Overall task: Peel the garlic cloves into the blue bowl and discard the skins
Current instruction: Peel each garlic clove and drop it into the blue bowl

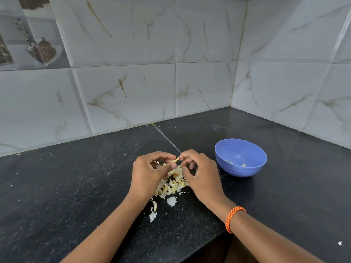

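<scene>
A small garlic clove with skin on it sits between both hands, just above a heap of pale garlic skins on the black counter. My left hand pinches the clove with thumb and forefinger. My right hand pinches its other end with curled fingertips. The blue bowl stands to the right of my right hand and holds a few peeled cloves at its bottom.
Loose skin pieces lie nearer to me than the heap. Tiled walls meet in a corner behind the bowl. The counter's front edge runs under my right forearm, which wears an orange bracelet.
</scene>
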`<state>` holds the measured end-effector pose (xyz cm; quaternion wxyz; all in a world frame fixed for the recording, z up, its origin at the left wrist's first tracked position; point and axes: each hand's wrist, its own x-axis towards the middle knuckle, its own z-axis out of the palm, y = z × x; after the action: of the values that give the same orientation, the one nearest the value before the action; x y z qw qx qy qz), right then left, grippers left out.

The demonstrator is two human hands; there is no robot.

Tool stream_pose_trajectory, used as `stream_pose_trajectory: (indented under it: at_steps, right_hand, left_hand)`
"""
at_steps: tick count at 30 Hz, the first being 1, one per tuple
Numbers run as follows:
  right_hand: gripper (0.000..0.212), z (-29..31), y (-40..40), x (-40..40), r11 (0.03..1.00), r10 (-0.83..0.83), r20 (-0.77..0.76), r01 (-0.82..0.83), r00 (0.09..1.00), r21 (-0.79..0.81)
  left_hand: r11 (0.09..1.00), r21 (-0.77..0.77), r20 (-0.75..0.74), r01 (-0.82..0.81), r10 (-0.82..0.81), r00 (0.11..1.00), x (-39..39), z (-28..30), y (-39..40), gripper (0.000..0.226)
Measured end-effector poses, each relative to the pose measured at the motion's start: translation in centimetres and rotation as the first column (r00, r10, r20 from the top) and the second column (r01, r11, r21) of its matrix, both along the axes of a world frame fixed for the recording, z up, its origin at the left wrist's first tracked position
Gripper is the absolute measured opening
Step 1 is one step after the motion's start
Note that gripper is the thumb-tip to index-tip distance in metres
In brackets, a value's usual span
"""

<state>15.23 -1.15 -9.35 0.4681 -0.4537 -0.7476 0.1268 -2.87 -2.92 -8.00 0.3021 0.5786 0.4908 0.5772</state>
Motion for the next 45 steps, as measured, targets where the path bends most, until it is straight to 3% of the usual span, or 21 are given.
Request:
stream_pose_trajectory:
  at_steps: [5, 11, 14, 20, 23, 27, 35, 45]
  right_hand:
    - [0.029, -0.4, 0.3, 0.0, 0.999, -0.033, 0.003, 0.033, 0.999, -0.021]
    - [0.031, -0.2, 0.5, 0.1, 0.998, -0.019, -0.022, 0.018, 1.0, -0.062]
    - [0.036, -0.4, 0.7, 0.2, 0.992, 0.023, -0.133, -0.039, 0.991, -0.118]
    - [0.012, 0.1, 0.6, 0.4, 0.988, 0.056, -0.298, -0.096, 0.953, -0.121]
    - [0.021, 0.1, 0.6, 0.6, 0.988, 0.053, -0.332, -0.098, 0.942, -0.121]
    - [0.025, 0.4, 0.4, 0.6, 0.978, 0.085, -0.365, -0.147, 0.927, -0.145]
    - [0.008, 0.6, 0.2, 0.4, 0.947, 0.16, -0.423, -0.259, 0.892, -0.188]
    - [0.011, 1.0, -0.4, 0.1, 0.875, 0.183, -0.571, -0.398, 0.8, -0.277]
  left_hand:
    - [0.997, 0.039, -0.15, -0.06, 0.065, 0.987, 0.0, 0.1, -0.4, 0.017]
    - [0.994, 0.083, -0.213, -0.064, 0.081, 0.974, 0.2, 0.4, -0.7, 0.027]
    - [0.994, 0.092, -0.234, -0.055, 0.075, 0.969, 0.4, 0.4, -0.8, 0.036]
    - [0.992, 0.108, -0.272, -0.072, 0.099, 0.957, 0.3, 0.1, -0.4, 0.043]
    - [0.988, 0.128, -0.293, -0.086, 0.121, 0.948, 0.4, 0.0, -0.4, 0.044]
    - [0.984, 0.147, -0.294, -0.096, 0.136, 0.946, 0.5, 0.0, -0.4, 0.044]
    - [0.984, 0.155, -0.258, -0.087, 0.125, 0.958, 0.6, 0.1, -0.6, 0.042]
    - [0.984, 0.154, -0.282, -0.09, 0.131, 0.95, 0.8, 0.1, -0.8, 0.023]
